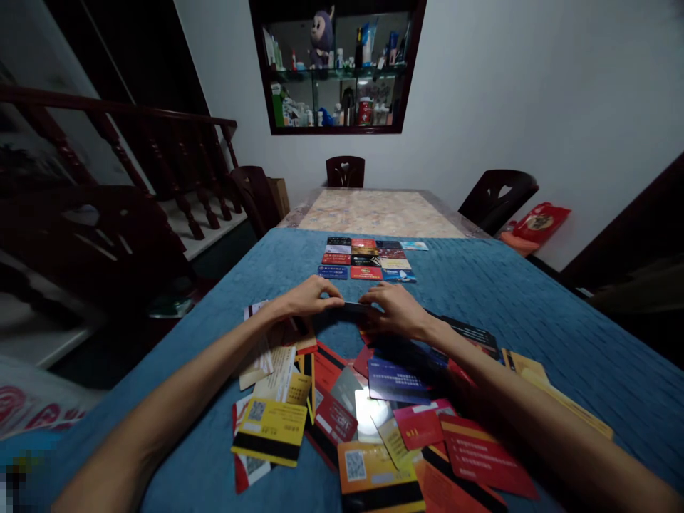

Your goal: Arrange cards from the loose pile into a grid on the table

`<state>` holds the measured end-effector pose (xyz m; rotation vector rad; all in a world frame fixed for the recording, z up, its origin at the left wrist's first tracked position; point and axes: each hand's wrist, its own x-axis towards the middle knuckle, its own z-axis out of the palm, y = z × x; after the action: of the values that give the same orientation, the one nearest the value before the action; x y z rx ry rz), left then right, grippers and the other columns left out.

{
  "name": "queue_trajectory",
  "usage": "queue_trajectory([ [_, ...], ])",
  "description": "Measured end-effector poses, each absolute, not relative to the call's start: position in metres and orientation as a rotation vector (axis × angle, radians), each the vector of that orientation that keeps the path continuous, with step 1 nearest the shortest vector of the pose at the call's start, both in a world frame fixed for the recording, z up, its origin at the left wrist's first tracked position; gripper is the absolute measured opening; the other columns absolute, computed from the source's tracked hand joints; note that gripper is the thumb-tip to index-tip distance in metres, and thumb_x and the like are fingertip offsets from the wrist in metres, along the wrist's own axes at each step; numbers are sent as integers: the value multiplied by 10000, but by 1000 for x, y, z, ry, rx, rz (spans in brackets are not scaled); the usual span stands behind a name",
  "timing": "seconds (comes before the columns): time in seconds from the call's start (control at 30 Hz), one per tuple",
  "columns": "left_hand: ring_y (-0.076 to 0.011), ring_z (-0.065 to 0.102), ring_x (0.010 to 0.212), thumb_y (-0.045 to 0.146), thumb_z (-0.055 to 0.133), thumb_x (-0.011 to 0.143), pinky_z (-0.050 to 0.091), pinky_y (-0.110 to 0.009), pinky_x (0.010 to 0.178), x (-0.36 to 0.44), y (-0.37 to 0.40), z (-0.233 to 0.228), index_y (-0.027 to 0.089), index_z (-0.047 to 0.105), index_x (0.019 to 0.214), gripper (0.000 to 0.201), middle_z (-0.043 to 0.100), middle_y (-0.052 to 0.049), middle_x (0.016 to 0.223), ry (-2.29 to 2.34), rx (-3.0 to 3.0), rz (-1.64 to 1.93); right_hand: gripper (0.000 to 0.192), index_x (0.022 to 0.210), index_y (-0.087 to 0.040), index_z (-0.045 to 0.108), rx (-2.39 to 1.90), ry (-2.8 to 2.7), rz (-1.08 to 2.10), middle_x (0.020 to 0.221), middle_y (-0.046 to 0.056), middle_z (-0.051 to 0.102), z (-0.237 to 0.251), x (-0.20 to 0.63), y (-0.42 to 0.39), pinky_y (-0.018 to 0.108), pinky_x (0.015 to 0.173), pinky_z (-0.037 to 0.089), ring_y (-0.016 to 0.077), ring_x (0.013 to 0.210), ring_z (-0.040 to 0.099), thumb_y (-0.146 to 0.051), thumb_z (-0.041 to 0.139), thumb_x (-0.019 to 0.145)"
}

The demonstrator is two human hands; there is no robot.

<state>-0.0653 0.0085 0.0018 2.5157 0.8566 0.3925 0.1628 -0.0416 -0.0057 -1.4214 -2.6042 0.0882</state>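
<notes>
Between my two hands a thin card is held nearly edge-on, so its printed face cannot be made out. My left hand pinches its left end with thumb and fingers. The right end sits in the closed fingers of my right hand. Just beyond, several cards lie face up in neat rows, among them a red card and a dark blue card. Closer to me spreads a loose, overlapping pile, with a yellow card, a purple-blue card and a red card.
A blue cloth covers the near part of the table, and a patterned tabletop shows beyond it. Dark wooden chairs stand around. To the right lies a red bag. A wooden railing runs along the left.
</notes>
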Motion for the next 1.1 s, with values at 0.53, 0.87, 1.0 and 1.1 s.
queue_trajectory([
  [0.53,-147,641,795,68,552,776,460,-227,753,-65,14,-8,139,750,897,243,741,-50,866,943,2724,482,329,1204,-229,667,-1456,-2546,-116,1059,85,731,-20,158,-40,361,847,361,238,1006,582,-169,497,930],
  [0.87,-147,640,800,64,531,775,468,-230,773,-64,12,-12,138,735,868,236,737,-47,864,975,2724,478,329,1226,-225,647,-1484,-2586,-144,1064,82,717,-20,157,-41,339,801,330,240,1015,555,-185,460,958],
  [1.0,-151,649,833,67,536,780,474,-230,790,-64,13,-13,152,741,907,256,743,-44,887,965,2717,494,335,1255,-214,617,-1488,-2593,-179,1095,91,713,-21,157,-41,350,818,323,242,1025,549,-196,442,970],
  [1.1,-157,658,862,72,537,794,480,-239,812,-65,14,-15,160,746,937,268,750,-46,913,985,2697,533,354,1288,-207,584,-1484,-2587,-214,1114,100,711,-23,157,-41,363,848,318,247,1049,539,-187,448,962],
])
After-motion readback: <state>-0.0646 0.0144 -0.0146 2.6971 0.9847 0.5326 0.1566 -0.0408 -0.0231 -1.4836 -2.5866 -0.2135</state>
